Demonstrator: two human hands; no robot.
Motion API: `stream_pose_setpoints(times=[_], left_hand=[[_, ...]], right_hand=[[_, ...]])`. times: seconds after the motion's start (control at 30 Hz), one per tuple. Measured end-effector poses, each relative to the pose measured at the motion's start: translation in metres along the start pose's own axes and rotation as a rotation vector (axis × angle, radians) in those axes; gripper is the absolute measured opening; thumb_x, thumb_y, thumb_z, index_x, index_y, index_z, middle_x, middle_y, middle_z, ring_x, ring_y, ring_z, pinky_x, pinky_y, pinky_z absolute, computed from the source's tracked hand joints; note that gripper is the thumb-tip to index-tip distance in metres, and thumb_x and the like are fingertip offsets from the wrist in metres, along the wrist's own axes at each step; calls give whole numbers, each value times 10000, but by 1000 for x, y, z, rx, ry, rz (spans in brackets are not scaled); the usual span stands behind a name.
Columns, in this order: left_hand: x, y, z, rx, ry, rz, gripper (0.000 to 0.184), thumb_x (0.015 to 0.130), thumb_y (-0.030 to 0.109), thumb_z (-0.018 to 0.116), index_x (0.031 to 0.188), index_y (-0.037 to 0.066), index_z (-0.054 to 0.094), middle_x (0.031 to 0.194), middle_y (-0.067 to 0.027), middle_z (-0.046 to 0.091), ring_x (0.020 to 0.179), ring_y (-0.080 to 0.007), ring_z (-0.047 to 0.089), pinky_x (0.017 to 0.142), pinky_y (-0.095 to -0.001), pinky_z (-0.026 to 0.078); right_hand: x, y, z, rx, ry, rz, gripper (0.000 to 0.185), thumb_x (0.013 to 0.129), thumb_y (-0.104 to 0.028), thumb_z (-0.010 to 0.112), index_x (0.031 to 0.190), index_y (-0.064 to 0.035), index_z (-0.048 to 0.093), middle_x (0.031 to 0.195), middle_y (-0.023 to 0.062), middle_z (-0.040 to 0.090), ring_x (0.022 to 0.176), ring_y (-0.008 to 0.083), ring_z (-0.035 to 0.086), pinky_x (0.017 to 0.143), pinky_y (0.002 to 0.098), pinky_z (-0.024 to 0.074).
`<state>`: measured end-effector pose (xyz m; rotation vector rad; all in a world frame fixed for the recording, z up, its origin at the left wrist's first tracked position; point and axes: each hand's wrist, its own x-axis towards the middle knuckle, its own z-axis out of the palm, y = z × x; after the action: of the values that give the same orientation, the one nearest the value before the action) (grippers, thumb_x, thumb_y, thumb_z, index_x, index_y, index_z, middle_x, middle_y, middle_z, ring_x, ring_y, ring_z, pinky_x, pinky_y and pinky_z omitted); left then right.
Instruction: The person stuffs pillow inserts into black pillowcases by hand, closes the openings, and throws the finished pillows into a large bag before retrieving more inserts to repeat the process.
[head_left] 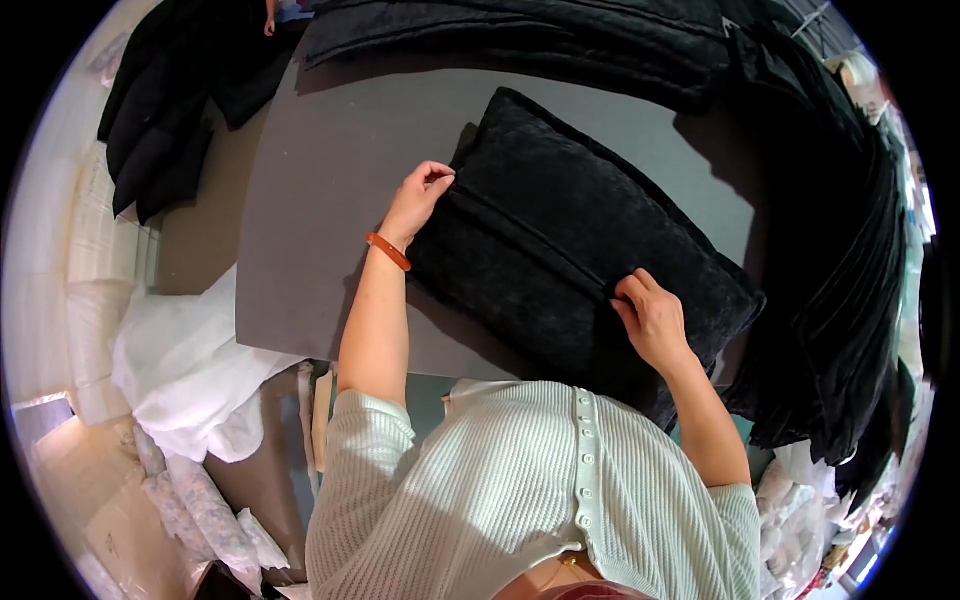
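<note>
A plush black cushion point(560, 190) lies slantwise on the grey tabletop point(330, 200), its near side hanging toward my body. A long ridge like a seam or closure runs across its upper face. My left hand point(418, 198), with an orange bangle point(388, 251) on the wrist, pinches the cushion's left edge at one end of that ridge. Farther right, my right hand point(652, 315) has its thumb and fingers closed on the same ridge. Whether a zip or small pull sits between the right fingers is hidden.
Folded black fabric pieces point(520, 40) are stacked at the table's far side. More black cloth point(840, 260) hangs along the right, and some point(165, 110) at the far left. White material point(190, 360) drapes beside the table's left edge. Another person's hand point(270, 25) shows at top left.
</note>
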<state>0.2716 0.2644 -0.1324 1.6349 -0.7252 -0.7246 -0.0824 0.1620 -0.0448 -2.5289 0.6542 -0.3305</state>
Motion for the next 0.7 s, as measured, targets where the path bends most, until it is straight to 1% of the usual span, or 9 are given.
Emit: stream_pose_setpoints(times=[0.1,0.13,0.17,0.27,0.3,0.37,0.5,0.57,0.7], left_hand=[[-2,-5,-6,7,-60,37,152,919,148,610,872,3,604,801,21,570,805,-81,508,755,-252,422],[-3,-4,-10,75,-87,13,154,916,159,608,877,10,603,854,-10,600,833,-127,545,787,-274,432],[-7,-2,-12,73,-91,11,154,916,159,608,877,10,603,854,-10,600,833,-127,545,787,-274,432],[-12,10,-14,285,-137,146,160,917,178,577,897,23,609,895,-62,578,887,-209,559,834,-307,430],[-10,12,-16,281,-144,143,160,917,178,577,897,23,609,895,-62,578,887,-209,559,834,-307,430],[-6,15,-22,437,-226,301,200,930,191,542,919,6,616,903,-57,576,917,-191,550,859,-289,413],[2,10,-26,209,-347,246,214,931,193,536,886,0,618,870,-70,557,905,-222,541,856,-304,410],[7,10,-27,665,-353,399,246,936,218,541,855,7,637,867,-65,557,885,-250,528,842,-335,407],[2,28,-31,727,-313,488,257,924,256,571,826,36,660,859,-46,560,886,-248,524,823,-365,405]], right_hand=[[0,-4,1,-11,-15,36,134,786,-41,665,847,-50,546,839,113,529,728,337,591,608,403,470],[0,-5,1,-19,-11,47,136,784,-37,665,846,-49,545,840,114,528,731,338,591,609,404,469],[0,-7,2,-26,-7,58,138,781,-33,665,845,-49,544,841,115,527,734,339,592,611,404,468],[-1,-10,5,-43,6,90,142,776,-19,664,844,-49,543,841,115,524,738,340,592,612,407,466],[-1,-11,6,-45,3,97,142,776,-19,664,844,-49,543,841,115,524,738,340,592,612,407,466],[1,-13,7,-57,20,114,141,774,-9,660,849,-53,549,842,111,526,748,338,593,616,407,466],[0,-16,7,-76,23,174,141,775,-9,658,857,-55,553,844,108,525,758,335,593,621,405,467],[0,-19,8,-83,35,178,123,796,-20,642,875,-26,548,861,119,523,751,346,582,638,399,456],[3,-23,12,-104,54,209,138,780,-14,653,873,-54,558,850,104,521,762,334,588,632,404,467]])
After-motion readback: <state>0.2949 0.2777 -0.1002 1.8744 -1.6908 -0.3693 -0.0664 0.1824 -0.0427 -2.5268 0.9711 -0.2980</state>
